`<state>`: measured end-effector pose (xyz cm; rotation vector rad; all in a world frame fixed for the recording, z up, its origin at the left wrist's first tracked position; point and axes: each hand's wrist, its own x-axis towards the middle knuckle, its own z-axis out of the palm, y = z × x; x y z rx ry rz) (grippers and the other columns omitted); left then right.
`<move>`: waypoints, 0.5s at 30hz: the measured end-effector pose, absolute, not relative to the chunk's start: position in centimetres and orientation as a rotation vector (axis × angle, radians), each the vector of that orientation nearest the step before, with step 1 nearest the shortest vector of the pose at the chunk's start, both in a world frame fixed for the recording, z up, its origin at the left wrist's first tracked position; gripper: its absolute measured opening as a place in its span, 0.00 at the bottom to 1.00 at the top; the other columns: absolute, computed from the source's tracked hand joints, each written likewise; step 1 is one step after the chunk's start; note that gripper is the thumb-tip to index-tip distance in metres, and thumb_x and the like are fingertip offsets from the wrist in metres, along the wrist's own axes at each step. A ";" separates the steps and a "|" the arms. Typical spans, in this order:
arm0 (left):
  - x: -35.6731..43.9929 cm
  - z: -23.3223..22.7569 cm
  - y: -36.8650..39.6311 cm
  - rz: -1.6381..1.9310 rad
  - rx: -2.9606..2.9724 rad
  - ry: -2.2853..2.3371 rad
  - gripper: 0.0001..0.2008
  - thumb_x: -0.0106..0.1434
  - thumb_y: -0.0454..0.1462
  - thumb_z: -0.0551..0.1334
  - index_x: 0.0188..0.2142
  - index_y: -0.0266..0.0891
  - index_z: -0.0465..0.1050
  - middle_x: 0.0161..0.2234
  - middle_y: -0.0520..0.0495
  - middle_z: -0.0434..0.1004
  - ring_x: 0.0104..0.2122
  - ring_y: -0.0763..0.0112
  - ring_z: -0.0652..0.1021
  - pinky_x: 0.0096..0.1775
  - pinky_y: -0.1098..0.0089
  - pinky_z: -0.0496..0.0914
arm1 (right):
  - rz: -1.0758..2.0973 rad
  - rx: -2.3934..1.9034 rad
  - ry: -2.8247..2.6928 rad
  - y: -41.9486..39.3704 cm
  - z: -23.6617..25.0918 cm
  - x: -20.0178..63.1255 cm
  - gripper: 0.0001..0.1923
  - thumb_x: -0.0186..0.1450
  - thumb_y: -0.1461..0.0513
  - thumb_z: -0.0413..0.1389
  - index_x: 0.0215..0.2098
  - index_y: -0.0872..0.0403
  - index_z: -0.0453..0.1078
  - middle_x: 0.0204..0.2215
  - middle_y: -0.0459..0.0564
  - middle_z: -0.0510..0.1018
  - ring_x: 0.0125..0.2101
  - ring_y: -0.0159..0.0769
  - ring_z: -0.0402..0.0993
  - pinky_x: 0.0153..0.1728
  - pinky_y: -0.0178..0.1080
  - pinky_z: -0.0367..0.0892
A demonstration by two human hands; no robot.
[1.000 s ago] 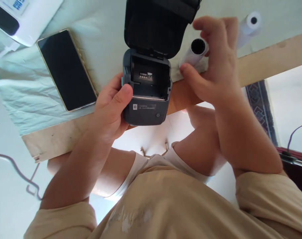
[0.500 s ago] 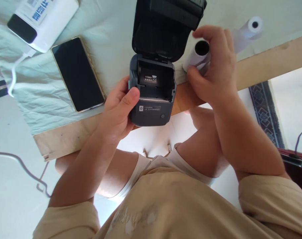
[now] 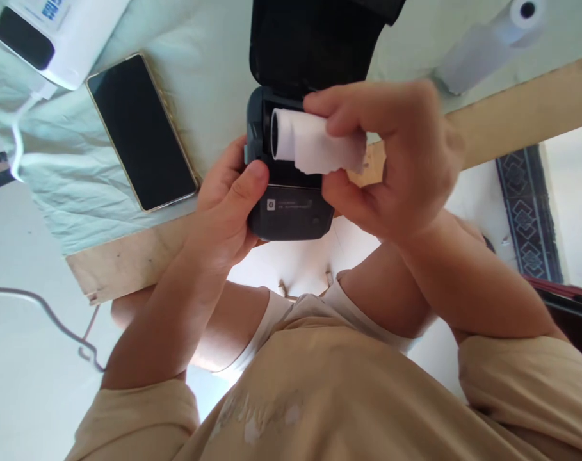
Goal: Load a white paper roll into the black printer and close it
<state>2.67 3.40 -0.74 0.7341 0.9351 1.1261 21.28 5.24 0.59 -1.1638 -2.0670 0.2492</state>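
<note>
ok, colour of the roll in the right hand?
White, the paper roll held by the right hand over the dark grey printer; head view.

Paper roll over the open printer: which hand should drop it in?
Right. The right hand already pinches the paper roll directly above the printer. The left hand is busy gripping the printer's side.

Phone (image 3: 141, 132) lies face up, screen dark, on the pale cloth (image 3: 79, 186), slanted to the table edge. White device (image 3: 55, 35) with a dark panel and blue print sits at the top left, just beyond the phone; a white cable (image 3: 16, 144) runs from it across the cloth. Spare roll (image 3: 490, 41) lies on its side at the top right. Bare wooden edge (image 3: 511, 121) shows below the cloth. Dark cord (image 3: 45, 317) on the floor, lower left. Patterned rug (image 3: 528, 218) at right.
</note>
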 end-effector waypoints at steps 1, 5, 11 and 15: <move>2.8 -0.6 3.3 1.128 0.735 0.938 0.20 0.65 0.51 0.71 0.50 0.43 0.78 0.43 0.45 0.85 0.57 0.47 0.83 0.49 0.57 0.85 | 0.178 -1.122 -2.073 5.2 0.6 21.0 0.21 0.62 0.70 0.53 0.52 0.47 0.67 0.47 0.41 0.83 0.50 0.34 0.82 0.50 0.40 0.74; 2.8 -0.3 3.2 1.122 0.715 0.952 0.20 0.66 0.49 0.70 0.52 0.41 0.76 0.43 0.44 0.85 0.60 0.45 0.80 0.51 0.55 0.84 | 0.167 -1.073 -2.070 5.6 -0.1 20.8 0.22 0.62 0.72 0.54 0.51 0.47 0.69 0.49 0.41 0.84 0.52 0.36 0.82 0.51 0.41 0.76; 2.0 -1.0 3.3 1.080 0.730 0.917 0.23 0.65 0.51 0.70 0.54 0.43 0.75 0.44 0.44 0.84 0.50 0.49 0.86 0.38 0.62 0.83 | 0.110 -0.993 -1.971 6.2 -0.5 20.8 0.08 0.65 0.68 0.57 0.37 0.47 0.74 0.40 0.41 0.84 0.43 0.38 0.82 0.47 0.46 0.76; 1.4 -1.6 3.5 1.023 0.750 0.900 0.23 0.65 0.53 0.70 0.55 0.47 0.74 0.44 0.46 0.84 0.35 0.59 0.86 0.27 0.67 0.75 | 0.035 -0.966 -2.007 5.5 -0.1 20.5 0.09 0.62 0.67 0.58 0.37 0.46 0.75 0.35 0.44 0.81 0.35 0.38 0.77 0.40 0.47 0.72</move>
